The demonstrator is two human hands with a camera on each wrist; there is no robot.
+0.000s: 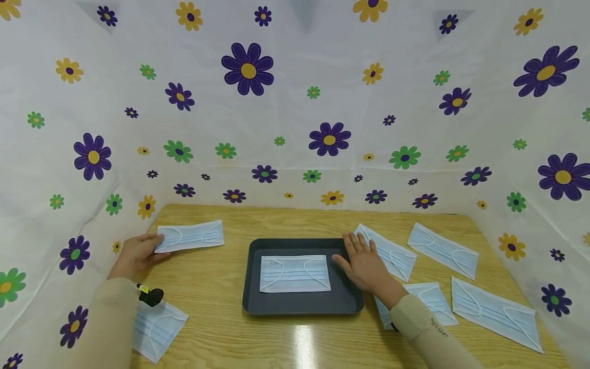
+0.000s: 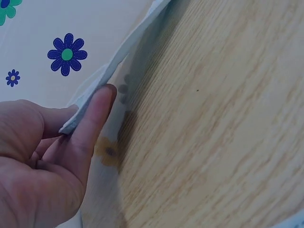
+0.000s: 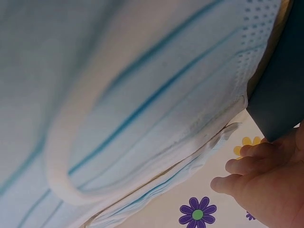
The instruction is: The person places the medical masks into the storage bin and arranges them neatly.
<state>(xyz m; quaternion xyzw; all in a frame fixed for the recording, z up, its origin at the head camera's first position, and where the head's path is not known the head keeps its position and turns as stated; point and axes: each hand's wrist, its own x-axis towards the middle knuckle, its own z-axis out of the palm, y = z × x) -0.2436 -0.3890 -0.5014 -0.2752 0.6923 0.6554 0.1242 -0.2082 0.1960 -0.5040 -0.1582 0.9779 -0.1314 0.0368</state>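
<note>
At the far left of the table, my left hand (image 1: 138, 253) pinches one end of a light blue face mask (image 1: 195, 236) between thumb and fingers. The left wrist view shows this mask (image 2: 121, 52) edge-on, tilted up off the wood. A dark grey tray (image 1: 304, 303) sits in the middle, with another face mask (image 1: 295, 282) lying flat inside it. My right hand (image 1: 366, 264) lies over the tray's right rim, fingers extended. In the right wrist view, the fingers of that hand (image 3: 270, 175) are against the dark tray (image 3: 280, 85).
Right of the tray lie several face masks: one beside the right hand (image 1: 396, 259), one under the forearm (image 1: 433, 302), others farther right (image 1: 444, 251). Another mask (image 1: 159, 328) lies beside the left sleeve. Flower-printed cloth (image 1: 286, 113) encloses the wooden table (image 1: 221, 318).
</note>
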